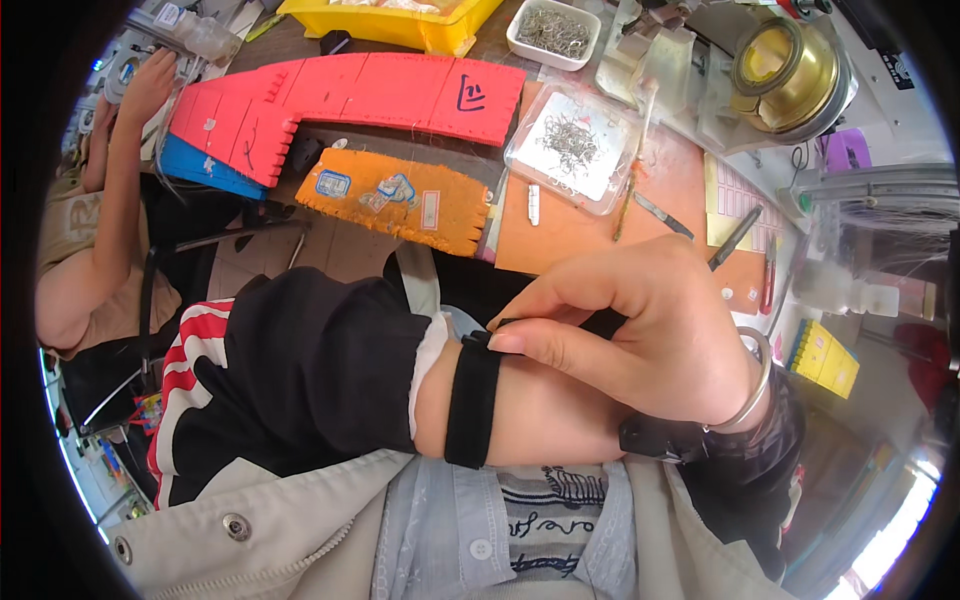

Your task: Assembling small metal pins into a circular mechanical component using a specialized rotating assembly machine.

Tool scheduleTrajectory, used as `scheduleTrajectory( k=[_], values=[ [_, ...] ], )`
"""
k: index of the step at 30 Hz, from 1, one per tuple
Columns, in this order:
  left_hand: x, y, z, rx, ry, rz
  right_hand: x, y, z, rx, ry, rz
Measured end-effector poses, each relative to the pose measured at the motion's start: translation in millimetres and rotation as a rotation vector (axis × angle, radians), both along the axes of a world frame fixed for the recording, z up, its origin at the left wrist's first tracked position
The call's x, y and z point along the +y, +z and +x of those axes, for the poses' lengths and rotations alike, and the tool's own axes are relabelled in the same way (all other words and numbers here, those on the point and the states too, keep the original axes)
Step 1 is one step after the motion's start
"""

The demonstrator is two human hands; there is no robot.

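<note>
My left forearm (560, 410) lies across in front of me, its black sleeve (320, 370) pushed up. A black strap (472, 405) is wrapped around the bare skin below the sleeve's edge. My right hand (640, 320) is closed at the strap's upper end, thumb and forefinger pinching it. A silvery bracelet (762, 385) circles my right wrist. Under that wrist sits a dark object (660, 438); I cannot make out which arm it is on. My left hand is hidden behind the right hand and arm.
On the table are a red foam piece (400, 95), an orange foam block (390, 195), a clear box of small metal pieces (590, 195), a white dish (585, 58), a yellow tray (420, 35), tweezers (735, 238) and a brass-coloured pot (785, 75). Another person's arm (125, 190) is at far left.
</note>
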State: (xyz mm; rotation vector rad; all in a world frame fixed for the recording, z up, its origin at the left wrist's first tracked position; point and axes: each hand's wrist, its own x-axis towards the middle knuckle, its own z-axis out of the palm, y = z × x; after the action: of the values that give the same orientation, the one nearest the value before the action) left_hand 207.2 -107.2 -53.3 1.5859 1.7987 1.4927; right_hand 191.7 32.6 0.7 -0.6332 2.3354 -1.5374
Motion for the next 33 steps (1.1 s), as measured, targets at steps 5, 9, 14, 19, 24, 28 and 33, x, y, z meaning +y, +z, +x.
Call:
scheduleTrajectory(
  k=[5, 9, 14, 19, 24, 28, 33],
  values=[
    [8, -11, -14, -0.094, 0.078, 0.051, -5, -8, -7, 0.326, -0.055, 0.108],
    [15, -10, -21, -0.187, 0.094, 0.017, -9, -8, -6, 0.434, 0.067, 0.246],
    [19, -9, -35, -0.304, 0.127, -0.031, -6, -26, 0, 0.44, -0.057, -0.031],
    [19, -10, -53, -0.427, 0.16, -0.074, -9, -15, 6, 0.573, 0.016, 0.211],
    [26, -1, -68, -0.53, 0.191, -0.121, -19, -20, 13, 0.645, -0.082, 0.188],
    [31, 6, -82, -0.617, 0.192, -0.147, -18, -5, 10, 0.726, -0.187, 0.231],
    [33, 18, -98, -0.691, 0.25, -0.198, -19, -20, 5, 0.866, -0.255, 0.105]
  ],
)
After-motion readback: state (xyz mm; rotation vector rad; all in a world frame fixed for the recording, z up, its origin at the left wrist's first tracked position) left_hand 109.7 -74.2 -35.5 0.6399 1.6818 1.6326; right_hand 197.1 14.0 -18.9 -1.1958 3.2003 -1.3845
